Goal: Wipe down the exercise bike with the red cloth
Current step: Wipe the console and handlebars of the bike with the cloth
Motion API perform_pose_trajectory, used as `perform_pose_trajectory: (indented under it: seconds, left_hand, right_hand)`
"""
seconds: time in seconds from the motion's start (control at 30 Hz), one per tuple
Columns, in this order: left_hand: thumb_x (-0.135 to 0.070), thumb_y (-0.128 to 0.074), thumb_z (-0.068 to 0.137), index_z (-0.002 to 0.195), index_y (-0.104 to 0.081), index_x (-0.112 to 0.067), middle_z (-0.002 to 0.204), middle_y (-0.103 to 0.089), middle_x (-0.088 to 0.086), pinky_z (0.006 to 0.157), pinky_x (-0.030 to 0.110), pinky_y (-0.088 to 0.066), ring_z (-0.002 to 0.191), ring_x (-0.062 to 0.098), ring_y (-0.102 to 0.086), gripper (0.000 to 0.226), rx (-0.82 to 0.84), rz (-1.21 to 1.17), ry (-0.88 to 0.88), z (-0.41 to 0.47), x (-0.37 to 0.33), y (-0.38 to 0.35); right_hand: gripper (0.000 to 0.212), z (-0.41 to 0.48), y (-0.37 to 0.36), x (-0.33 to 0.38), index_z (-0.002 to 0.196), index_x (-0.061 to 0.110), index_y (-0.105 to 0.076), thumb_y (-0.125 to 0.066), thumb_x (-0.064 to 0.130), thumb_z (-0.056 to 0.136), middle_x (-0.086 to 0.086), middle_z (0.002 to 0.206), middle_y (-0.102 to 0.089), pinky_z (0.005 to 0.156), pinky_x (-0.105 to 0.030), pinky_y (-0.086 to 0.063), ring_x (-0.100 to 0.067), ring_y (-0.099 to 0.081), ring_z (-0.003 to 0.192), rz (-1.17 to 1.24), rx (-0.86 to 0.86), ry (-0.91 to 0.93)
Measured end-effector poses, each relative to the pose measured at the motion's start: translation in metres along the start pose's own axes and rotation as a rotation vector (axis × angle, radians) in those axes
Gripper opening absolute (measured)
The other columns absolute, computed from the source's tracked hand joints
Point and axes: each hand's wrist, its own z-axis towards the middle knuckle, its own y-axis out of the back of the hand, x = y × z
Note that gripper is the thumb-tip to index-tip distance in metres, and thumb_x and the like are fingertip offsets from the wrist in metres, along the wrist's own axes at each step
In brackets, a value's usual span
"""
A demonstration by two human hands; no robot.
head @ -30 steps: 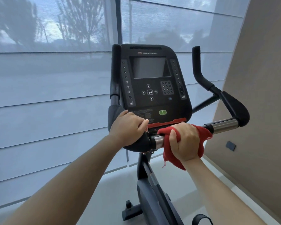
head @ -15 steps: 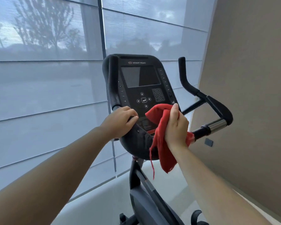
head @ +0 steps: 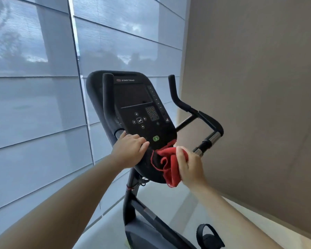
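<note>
Right hand (head: 188, 166) grips the bunched cloth (head: 169, 164) against the lower right edge of the console (head: 138, 108). Left hand (head: 131, 150) holds the console's lower left edge, fingers curled, steadying the bike (head: 131, 200). Recommended: spread the cloth flatter, use overlapping strokes, and press lightly near the green button (head: 156, 138).

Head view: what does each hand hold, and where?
Right hand grips the cloth by its bunched right side. Left hand lies on the console's lower left edge; a grip cannot be told.
</note>
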Motion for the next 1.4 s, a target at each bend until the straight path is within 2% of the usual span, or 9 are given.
perform_pose_trajectory:
  seconds: [0.1,0.17,0.23,0.4,0.7,0.87,1.13,1.23,1.4]
  left_hand:
    - [-0.038,-0.023,0.101,0.101,-0.065,-0.022,0.1,-0.061,-0.002,0.112,0.045,-0.02,0.107,0.022,-0.054,0.045,-0.008,-0.008,-0.019,0.0,0.003,-0.001]
    - [-0.037,-0.021,0.101,0.096,-0.066,-0.022,0.096,-0.059,-0.002,0.114,0.045,-0.017,0.105,0.021,-0.054,0.047,-0.025,-0.024,-0.023,0.0,0.003,-0.004]
    - [-0.036,-0.021,0.102,0.093,-0.066,-0.02,0.094,-0.058,-0.002,0.115,0.044,-0.014,0.104,0.022,-0.053,0.048,-0.043,-0.033,-0.029,-0.001,0.003,-0.005]
    - [-0.034,-0.021,0.102,0.091,-0.066,-0.02,0.092,-0.056,-0.003,0.114,0.044,-0.016,0.1,0.022,-0.053,0.049,-0.062,-0.043,-0.03,-0.001,0.004,-0.007]
    - [-0.033,-0.022,0.1,0.09,-0.071,-0.028,0.088,-0.056,-0.008,0.114,0.043,-0.017,0.094,0.017,-0.051,0.05,-0.105,-0.049,-0.005,0.001,0.001,-0.009]
    - [-0.029,-0.025,0.1,0.084,-0.07,-0.027,0.085,-0.054,-0.008,0.106,0.039,-0.023,0.086,0.017,-0.048,0.048,-0.145,-0.049,0.0,-0.001,-0.001,-0.01]
    - [-0.034,-0.015,0.097,0.087,-0.067,-0.029,0.084,-0.051,-0.008,0.092,0.034,-0.026,0.083,0.017,-0.048,0.054,-0.157,-0.037,-0.018,-0.005,-0.001,-0.009]
    - [-0.034,-0.024,0.101,0.096,-0.068,-0.027,0.094,-0.056,-0.007,0.099,0.035,-0.024,0.093,0.018,-0.052,0.045,-0.112,-0.061,-0.045,-0.005,0.003,-0.006]
    - [-0.037,-0.033,0.1,0.104,-0.067,-0.021,0.107,-0.06,-0.003,0.112,0.043,-0.022,0.109,0.017,-0.054,0.038,-0.2,-0.054,-0.052,0.0,0.025,0.004]
  right_hand:
    - [0.043,-0.017,0.004,-0.003,0.12,0.025,-0.059,-0.035,0.047,0.092,0.008,0.113,-0.062,0.093,-0.009,-0.038,-0.006,-0.054,0.108,-0.193,0.146,0.048]
    - [0.065,-0.017,0.004,0.006,0.135,0.024,-0.047,-0.023,0.061,0.088,0.007,0.136,-0.05,0.11,-0.027,-0.029,-0.009,-0.037,0.13,-0.289,0.255,-0.008]
    - [0.074,-0.013,0.001,0.016,0.138,0.026,-0.043,-0.012,0.067,0.084,0.006,0.145,-0.04,0.115,-0.04,-0.019,-0.014,-0.022,0.14,-0.282,0.267,-0.163]
    - [0.056,-0.003,-0.016,0.029,0.141,0.023,-0.038,-0.017,0.05,0.098,-0.006,0.154,-0.023,0.116,-0.046,-0.008,-0.024,-0.005,0.144,-0.382,0.226,-0.413]
    - [0.046,-0.005,-0.018,0.023,0.128,0.022,-0.056,-0.032,0.044,0.096,0.003,0.116,-0.064,0.102,-0.046,-0.04,-0.018,-0.054,0.112,-0.36,0.21,-0.08]
    - [0.046,-0.001,-0.022,0.02,0.131,0.037,-0.048,-0.027,0.054,0.094,0.011,0.121,-0.06,0.11,-0.056,-0.02,-0.025,-0.042,0.125,-0.492,0.287,-0.13]
    - [0.046,-0.032,-0.017,0.014,0.122,0.021,-0.06,-0.04,0.049,0.092,0.007,0.118,-0.062,0.102,-0.032,-0.039,-0.014,-0.048,0.118,-0.26,0.084,0.046]
    - [0.031,-0.028,-0.013,0.014,0.105,0.019,-0.067,-0.05,0.041,0.091,0.012,0.094,-0.064,0.081,-0.017,-0.05,-0.009,-0.06,0.094,-0.142,0.007,-0.022]
    - [0.032,-0.006,-0.01,0.022,0.101,0.022,-0.066,-0.049,0.047,0.09,0.01,0.087,-0.069,0.061,-0.001,-0.043,-0.001,-0.063,0.078,-0.037,-0.038,-0.185]
